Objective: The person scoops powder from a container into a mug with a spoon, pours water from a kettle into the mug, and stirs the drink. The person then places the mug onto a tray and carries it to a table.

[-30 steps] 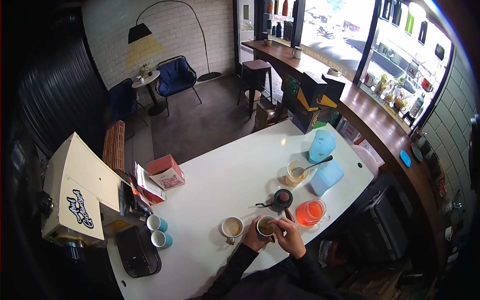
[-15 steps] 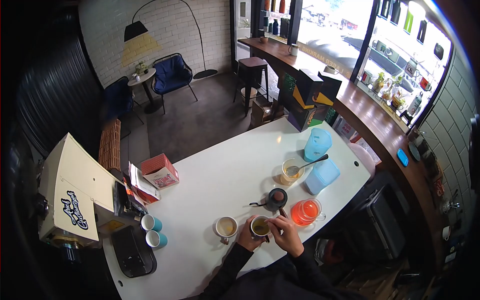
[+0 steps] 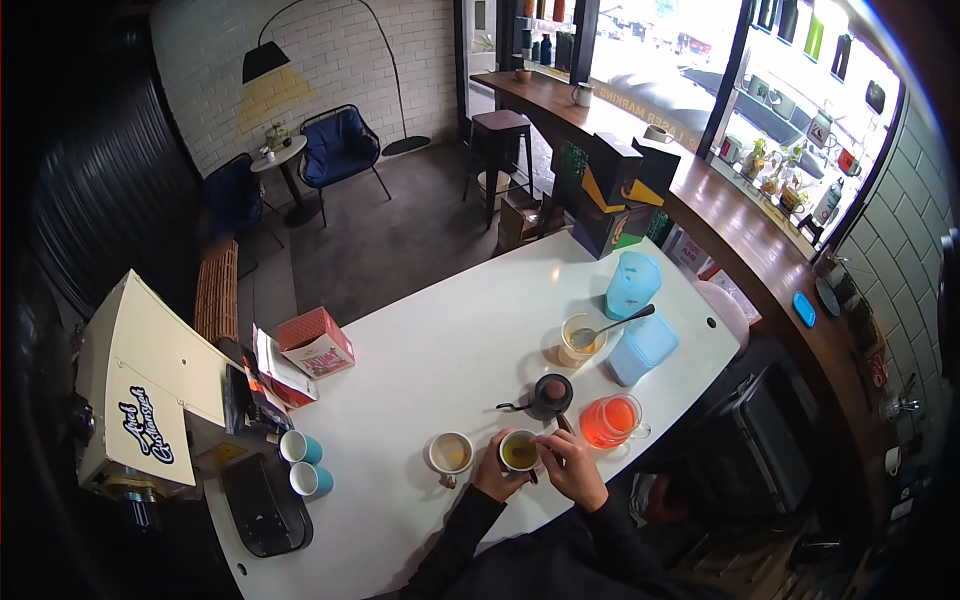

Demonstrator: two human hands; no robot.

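Note:
My left hand (image 3: 494, 476) is wrapped round the side of a cup (image 3: 519, 451) with yellowish-green liquid. At the cup's right rim, my right hand (image 3: 574, 470) is closed in a pinch; what its fingers hold is too small to make out. Left of these stands a second cup (image 3: 451, 453) with pale contents. Just behind my hands sits a dark kettle (image 3: 551, 396) with a thin spout and a handle. A glass jug of red liquid (image 3: 610, 421) is to the right. Farther back, a spoon (image 3: 612, 327) rests in a tub (image 3: 580, 340).
Two blue plastic containers (image 3: 643, 349) stand on the white table (image 3: 430, 330) at the right, near dark boxes (image 3: 610, 180). At the left are a cream machine (image 3: 150, 380), a black tray (image 3: 266, 505), two teal cups (image 3: 310, 479) and a red-and-white box (image 3: 316, 343).
The whole view has shifted, so the table and its objects appear slightly farther left and up. Both hands stay at the same cup, and the right fingers have moved slightly at its rim.

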